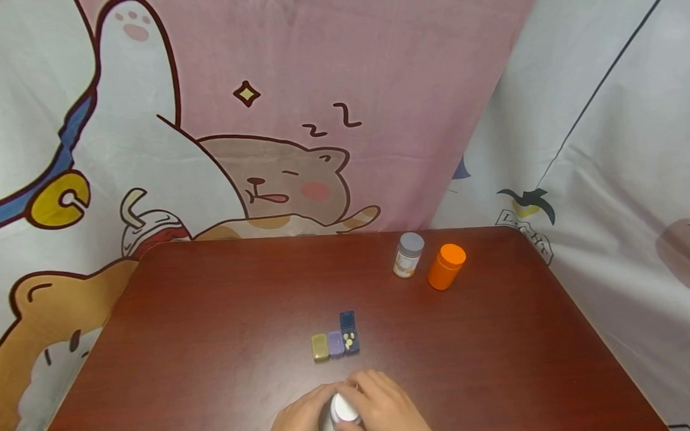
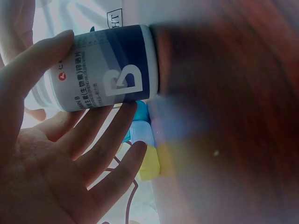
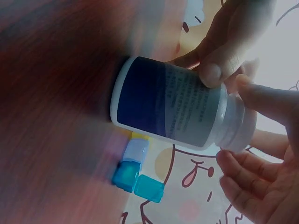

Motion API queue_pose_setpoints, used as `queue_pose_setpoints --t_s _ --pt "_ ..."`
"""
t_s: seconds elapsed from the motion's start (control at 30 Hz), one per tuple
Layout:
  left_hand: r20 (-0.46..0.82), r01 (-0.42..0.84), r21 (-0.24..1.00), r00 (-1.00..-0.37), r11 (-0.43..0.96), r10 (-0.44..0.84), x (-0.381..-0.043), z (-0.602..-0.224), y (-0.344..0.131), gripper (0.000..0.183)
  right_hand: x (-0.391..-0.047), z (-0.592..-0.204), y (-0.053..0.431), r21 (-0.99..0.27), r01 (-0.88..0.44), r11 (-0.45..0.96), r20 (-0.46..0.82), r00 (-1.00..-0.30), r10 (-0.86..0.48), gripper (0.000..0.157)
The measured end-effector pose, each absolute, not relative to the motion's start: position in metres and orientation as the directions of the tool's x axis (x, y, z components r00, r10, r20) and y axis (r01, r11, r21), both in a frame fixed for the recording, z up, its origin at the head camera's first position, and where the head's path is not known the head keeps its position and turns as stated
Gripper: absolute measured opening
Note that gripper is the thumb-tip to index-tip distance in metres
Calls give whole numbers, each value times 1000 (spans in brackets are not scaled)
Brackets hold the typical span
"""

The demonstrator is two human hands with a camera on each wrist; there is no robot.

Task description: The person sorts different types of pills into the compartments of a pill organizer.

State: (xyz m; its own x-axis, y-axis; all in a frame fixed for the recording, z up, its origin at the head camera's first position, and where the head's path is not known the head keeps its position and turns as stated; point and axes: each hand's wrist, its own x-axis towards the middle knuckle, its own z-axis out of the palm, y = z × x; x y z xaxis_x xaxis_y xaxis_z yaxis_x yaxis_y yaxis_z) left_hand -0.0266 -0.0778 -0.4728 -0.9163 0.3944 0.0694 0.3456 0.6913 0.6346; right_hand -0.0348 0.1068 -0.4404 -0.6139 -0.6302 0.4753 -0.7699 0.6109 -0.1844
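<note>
A white vitamin bottle (image 2: 100, 70) with a blue-and-white label stands upright on the table at the near edge of the head view. My left hand (image 1: 302, 416) holds its body from the side, thumb (image 2: 51, 49) on one face and fingers spread along the other. Over at the top, my right hand (image 1: 391, 410) grips the white cap (image 3: 245, 128) between thumb and fingers. Just beyond the hands lies a small pill box (image 1: 335, 344) with yellow, purple and dark blue compartments. The dark blue lid (image 1: 347, 320) is raised, and several pale tablets (image 1: 349, 340) lie inside that compartment.
Farther back on the reddish-brown table (image 1: 234, 294) stand a white bottle with a grey lid (image 1: 408, 256) and an orange bottle (image 1: 446, 267), side by side. A cartoon-printed cloth (image 1: 384, 84) hangs behind the table's far edge.
</note>
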Motion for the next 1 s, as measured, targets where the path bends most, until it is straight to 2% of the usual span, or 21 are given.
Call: queue_pose_setpoints --t_s 0.13,0.33,0.53,0.63,0.73,0.8,0.87,1.0 --pt "59 333 644 -919 688 389 -26 -473 -77 63 -34 -442 101 -141 -737 661 523 -622 -582 41" --pt "18 304 664 -920 683 392 -27 -473 -78 64 -31 -449 92 -111 -661 742 603 -638 -479 49" --pt "26 316 663 -916 679 401 -27 -474 -78 68 -30 -450 93 -160 -631 759 529 -704 -474 60" --pt "58 337 660 -914 671 402 -26 -475 -78 67 -31 -445 102 -329 -614 717 361 -784 -506 67" --pt "91 354 659 -913 663 397 -25 -476 -77 62 -33 -438 115 -598 -477 644 100 -842 -531 67" --pt "94 355 665 -913 657 397 -25 -475 -77 59 -35 -436 124 -735 -358 575 -27 -833 -553 67" --pt "92 352 669 -913 655 397 -26 -474 -77 57 -36 -434 131 -810 -257 528 -116 -811 -573 66" --pt "90 352 667 -913 656 398 -27 -474 -78 57 -41 -439 138 -865 -222 450 -124 -774 -621 60"
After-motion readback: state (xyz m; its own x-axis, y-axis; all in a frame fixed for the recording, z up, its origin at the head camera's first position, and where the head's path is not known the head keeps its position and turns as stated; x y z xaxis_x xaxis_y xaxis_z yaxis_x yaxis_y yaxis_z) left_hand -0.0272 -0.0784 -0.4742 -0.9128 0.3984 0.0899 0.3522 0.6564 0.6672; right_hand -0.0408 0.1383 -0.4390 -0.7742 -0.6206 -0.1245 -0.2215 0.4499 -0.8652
